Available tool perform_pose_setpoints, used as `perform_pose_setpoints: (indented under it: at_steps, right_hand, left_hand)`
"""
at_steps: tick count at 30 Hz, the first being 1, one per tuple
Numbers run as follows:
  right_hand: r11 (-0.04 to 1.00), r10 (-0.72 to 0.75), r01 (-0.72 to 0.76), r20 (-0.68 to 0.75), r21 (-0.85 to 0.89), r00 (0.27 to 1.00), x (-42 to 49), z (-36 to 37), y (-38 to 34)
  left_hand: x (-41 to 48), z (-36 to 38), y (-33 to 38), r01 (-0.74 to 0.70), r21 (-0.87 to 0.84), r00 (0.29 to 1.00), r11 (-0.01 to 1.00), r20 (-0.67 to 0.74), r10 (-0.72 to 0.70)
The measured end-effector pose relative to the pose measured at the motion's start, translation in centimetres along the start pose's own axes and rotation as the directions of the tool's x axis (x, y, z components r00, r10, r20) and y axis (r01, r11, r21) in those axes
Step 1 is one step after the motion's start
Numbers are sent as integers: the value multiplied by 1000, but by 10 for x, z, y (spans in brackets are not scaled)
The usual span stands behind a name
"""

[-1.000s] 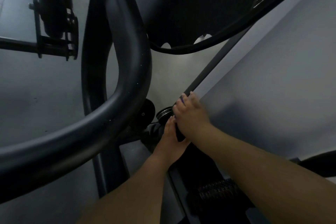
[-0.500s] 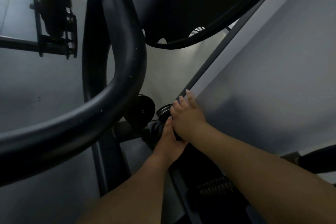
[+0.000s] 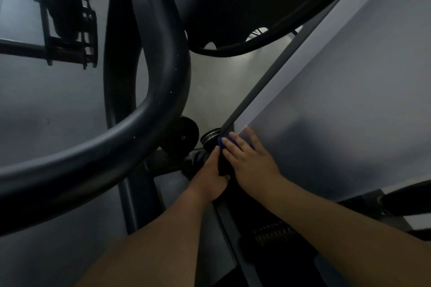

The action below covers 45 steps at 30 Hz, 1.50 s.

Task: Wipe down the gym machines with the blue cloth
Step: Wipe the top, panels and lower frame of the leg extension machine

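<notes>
Blue cloth [image 3: 223, 144] sits centre-frame, a bit right of middle, mostly hidden under the R hand; only small blue bits show between and beside the fingers. It lies at the bottom end of a dark diagonal bar [image 3: 268, 81], where the bar meets a pale grey panel [image 3: 338, 100].

R hand [image 3: 248, 163]: fingers straight and spread, flat on the cloth, pressing it vs. the bar/panel edge, fingertips reaching onto the panel.

L hand [image 3: 208, 176]: just left of the R, touching it. Thumb and fingers wrap a dark piece [image 3: 223, 168] between the two hands; can't tell if that's shaded cloth or machine frame.

Just left of the hands: a black round wheel [image 3: 184, 138] and a small metal cap [image 3: 209, 138], close together. A thick curved black tube [image 3: 163, 81] sweeps from top centre down to the left edge. Pedal [image 3: 70, 30] w/ crank in upper left. Ribbed footplate [image 3: 272, 233] lower right, between the forearms. Lighting is dim, detail poor.
</notes>
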State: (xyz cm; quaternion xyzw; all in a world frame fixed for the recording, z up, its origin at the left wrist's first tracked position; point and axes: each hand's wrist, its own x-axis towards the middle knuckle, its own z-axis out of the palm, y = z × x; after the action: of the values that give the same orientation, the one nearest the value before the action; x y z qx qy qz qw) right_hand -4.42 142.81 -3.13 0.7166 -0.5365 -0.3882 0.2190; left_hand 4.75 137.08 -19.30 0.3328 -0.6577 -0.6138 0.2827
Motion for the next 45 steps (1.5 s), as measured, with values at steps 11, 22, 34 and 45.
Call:
perform_pose_setpoints:
  at_steps: [11, 22, 34, 45]
  right_hand:
    - [981, -195, 194, -21, -23, 981, -78, 20, 11]
    - [996, -79, 84, -98, 43, 992, -92, 15, 18]
    - [987, -141, 141, 8, -78, 990, -87, 24, -7]
    - [986, -154, 157, 44, -63, 987, -68, 28, -19]
  left_hand:
    - [3, -6, 19, -84, -9, 995, 996, -64, 83]
    - [11, -1, 22, -148, -16, 982, 989, -122, 145]
    - [12, -3, 15, -153, -18, 986, 988, -69, 152]
    - [14, -8, 10, -146, 28, 989, 989, -8, 146]
